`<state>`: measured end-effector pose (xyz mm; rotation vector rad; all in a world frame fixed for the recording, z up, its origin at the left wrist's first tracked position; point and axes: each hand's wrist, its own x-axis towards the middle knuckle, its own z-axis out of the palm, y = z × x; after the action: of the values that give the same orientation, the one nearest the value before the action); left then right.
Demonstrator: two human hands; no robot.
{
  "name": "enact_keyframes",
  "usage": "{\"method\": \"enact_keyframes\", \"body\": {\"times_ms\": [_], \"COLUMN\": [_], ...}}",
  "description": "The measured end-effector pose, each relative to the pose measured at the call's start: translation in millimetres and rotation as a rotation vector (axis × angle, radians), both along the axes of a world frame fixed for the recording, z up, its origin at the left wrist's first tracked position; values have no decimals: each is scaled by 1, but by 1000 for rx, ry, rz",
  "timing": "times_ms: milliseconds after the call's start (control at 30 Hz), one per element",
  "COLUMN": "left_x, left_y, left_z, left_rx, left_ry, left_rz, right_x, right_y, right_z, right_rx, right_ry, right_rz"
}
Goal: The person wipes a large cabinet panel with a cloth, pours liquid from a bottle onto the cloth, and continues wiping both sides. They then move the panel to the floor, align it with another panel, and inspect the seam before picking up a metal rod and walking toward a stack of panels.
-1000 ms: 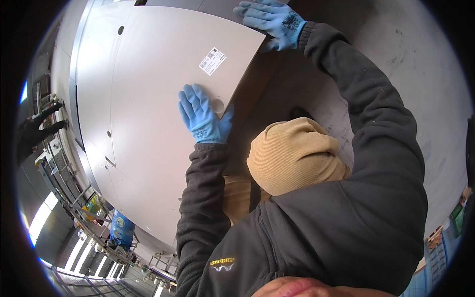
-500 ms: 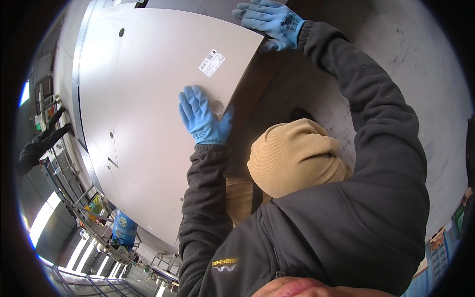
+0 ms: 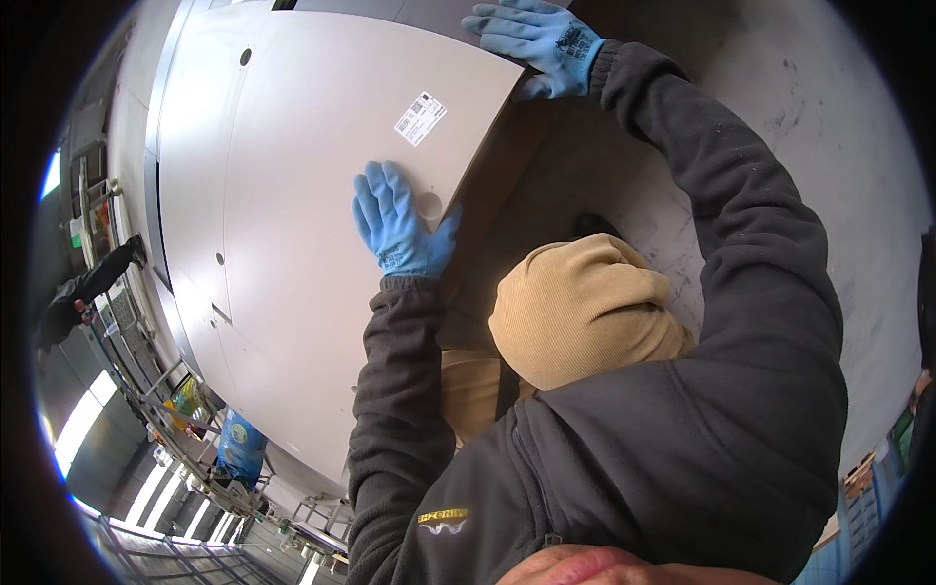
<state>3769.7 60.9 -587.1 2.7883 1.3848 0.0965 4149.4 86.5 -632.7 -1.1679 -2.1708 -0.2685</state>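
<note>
A large pale panel (image 3: 302, 263) with several drilled holes and a white printed label (image 3: 421, 118) fills the left half of the view. My left hand (image 3: 398, 222), in a blue glove, lies flat on the panel near its right edge. Its fingers point away from me and its thumb reaches to the edge, beside a round mark (image 3: 429, 206). Farther off, my right hand (image 3: 541, 44), gloved alike, is stretched out at the panel's far right corner. Its fingers extend over a grey surface (image 3: 419, 17) beyond that corner. Neither hand holds anything.
A concrete floor (image 3: 780, 146) lies to the right. On the far left, a person in dark clothes (image 3: 102, 273) stands by metal racks or trolleys. A blue bag or drum (image 3: 240, 448) sits beyond the panel's near left side.
The panel, with its label and holes, appears slightly farther away and to the right. My left hand has gone a little farther away with it. The person at far left has shifted stance.
</note>
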Motion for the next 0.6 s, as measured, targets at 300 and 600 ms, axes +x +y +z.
{"method": "enact_keyframes", "body": {"times_ms": [300,600], "left_x": [1,3], "left_y": [1,-2], "left_z": [-2,5], "left_rx": [46,37], "left_ry": [-42,-57], "left_rz": [-19,-16], "right_x": [0,-1], "right_y": [-2,-5], "right_z": [-5,5], "right_rx": [-253,-278], "right_ry": [-100,-80], "right_rz": [-91,-84]}}
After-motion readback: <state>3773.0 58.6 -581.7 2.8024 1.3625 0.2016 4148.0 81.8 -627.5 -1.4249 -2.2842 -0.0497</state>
